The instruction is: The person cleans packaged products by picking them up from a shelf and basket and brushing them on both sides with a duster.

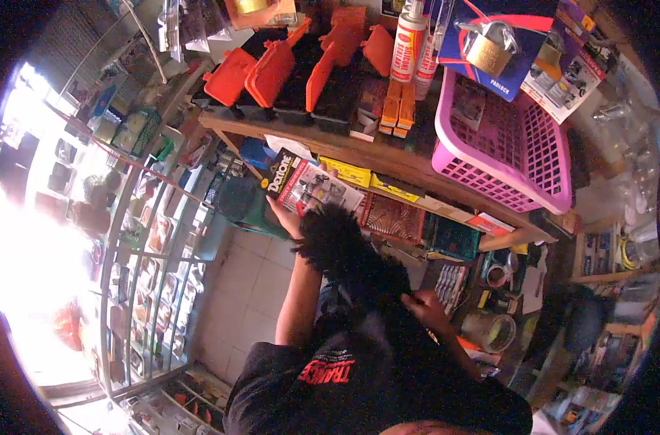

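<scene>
My left hand (288, 219) is closed round the lower edge of a carded pack of epoxy adhesive (321, 190), tilted with its printed front upward. The pack is black, red and white, with pictures on it. A black fluffy duster (353, 250) lies across my front, and its tip touches or overlaps the pack's lower edge. At the duster's near end my right hand (426, 310) is closed on it; the handle itself is hidden. Behind the duster is my black shirt (373, 377) with red lettering.
A wooden shelf (388, 156) ahead carries orange-lidded boxes (272, 72), sealant tubes (410, 43) and a pink basket (504, 177). A padlock card (489, 54) hangs above the basket. Glass shelving (156, 254) stands left over a tiled floor (236, 290). Jars and tools crowd the right.
</scene>
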Demonstrator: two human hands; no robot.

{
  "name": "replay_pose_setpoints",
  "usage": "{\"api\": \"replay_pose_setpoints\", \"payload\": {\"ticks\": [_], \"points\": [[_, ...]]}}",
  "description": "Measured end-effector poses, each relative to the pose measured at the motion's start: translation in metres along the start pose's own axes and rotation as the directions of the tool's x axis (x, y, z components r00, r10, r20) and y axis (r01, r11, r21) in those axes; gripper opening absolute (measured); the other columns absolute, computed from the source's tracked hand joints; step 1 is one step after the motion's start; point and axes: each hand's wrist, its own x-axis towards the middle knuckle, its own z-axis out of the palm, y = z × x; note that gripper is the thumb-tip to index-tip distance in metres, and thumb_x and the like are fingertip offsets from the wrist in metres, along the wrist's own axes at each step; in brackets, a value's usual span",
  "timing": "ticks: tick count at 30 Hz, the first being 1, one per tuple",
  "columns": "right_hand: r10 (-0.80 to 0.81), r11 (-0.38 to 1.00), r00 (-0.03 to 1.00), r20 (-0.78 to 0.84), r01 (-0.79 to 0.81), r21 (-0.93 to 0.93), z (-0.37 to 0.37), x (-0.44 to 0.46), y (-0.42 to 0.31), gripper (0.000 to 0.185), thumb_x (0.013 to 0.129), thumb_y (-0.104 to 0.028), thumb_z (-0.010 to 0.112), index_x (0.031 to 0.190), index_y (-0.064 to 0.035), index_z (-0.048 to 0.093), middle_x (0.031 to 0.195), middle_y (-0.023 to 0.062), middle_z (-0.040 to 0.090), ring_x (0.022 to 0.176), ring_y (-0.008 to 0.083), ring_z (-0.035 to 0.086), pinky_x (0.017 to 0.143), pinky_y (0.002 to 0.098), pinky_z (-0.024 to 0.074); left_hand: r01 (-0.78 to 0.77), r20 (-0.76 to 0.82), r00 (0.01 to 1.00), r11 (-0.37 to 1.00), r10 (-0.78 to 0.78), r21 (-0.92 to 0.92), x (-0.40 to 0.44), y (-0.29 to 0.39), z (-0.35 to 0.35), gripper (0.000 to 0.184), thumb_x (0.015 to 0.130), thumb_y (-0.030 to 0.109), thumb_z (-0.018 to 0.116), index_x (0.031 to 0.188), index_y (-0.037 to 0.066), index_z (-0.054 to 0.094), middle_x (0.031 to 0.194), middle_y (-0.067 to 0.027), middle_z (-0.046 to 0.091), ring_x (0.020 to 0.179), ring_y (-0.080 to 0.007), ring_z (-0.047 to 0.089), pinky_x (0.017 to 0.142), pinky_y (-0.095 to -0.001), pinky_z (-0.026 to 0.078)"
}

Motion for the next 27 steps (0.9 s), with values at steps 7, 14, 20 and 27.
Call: {"api": "replay_pose_setpoints", "payload": {"ticks": [7,14,20,27], "points": [[0.033,0.987,0.999,-0.011,-0.031,0.157,-0.002,0.009,-0.038,0.036,0.084,-0.03,0.059,0.065,0.0008,0.057,0.056,0.0038,0.053,0.053,0.014,0.046,0.053,0.0306,0.0361,0.057,-0.402,0.897,0.853,0.184,0.518,-0.021,-0.012,-0.021,0.086,0.081,0.07,0.029,0.135,0.003,0.03,0.128,-0.0238,0.042,0.115,-0.0409,0.044,0.098,-0.0517,0.035],[-0.028,0.978,0.999,0.018,0.023,0.209,0.0,0.012,-0.016,0.035,0.083,-0.028,0.059,0.06,-0.0031,0.052,0.051,0.001,0.047,0.049,0.0118,0.042,0.049,0.0309,0.0315,0.092,-0.414,0.883,0.783,0.223,0.616,-0.038,-0.034,-0.028,0.081,0.083,0.066,0.029,0.134,0.004,0.031,0.127,-0.0214,0.043,0.114,-0.0388,0.045,0.098,-0.0502,0.035],[0.041,0.934,0.999,0.019,-0.045,0.356,0.0,0.014,-0.053,0.037,0.085,-0.027,0.059,0.055,-0.0076,0.049,0.052,-0.0036,0.043,0.049,0.0086,0.038,0.047,0.0271,0.027,0.116,-0.43,0.869,0.744,0.244,0.658,-0.048,-0.04,-0.034,0.076,0.085,0.063,0.03,0.134,0.005,0.033,0.127,-0.0194,0.044,0.114,-0.037,0.046,0.099,-0.0488,0.035],[-0.104,0.954,0.991,-0.084,0.123,0.274,-0.004,0.02,-0.07,0.035,0.085,-0.026,0.059,0.057,-0.0079,0.049,0.056,-0.004,0.046,0.049,0.0067,0.038,0.046,0.0269,0.0267,0.12,-0.442,0.871,0.781,0.214,0.614,-0.045,-0.033,-0.023,0.071,0.087,0.06,0.031,0.133,0.006,0.034,0.126,-0.017,0.046,0.113,-0.0349,0.047,0.099,-0.0473,0.035]]}}
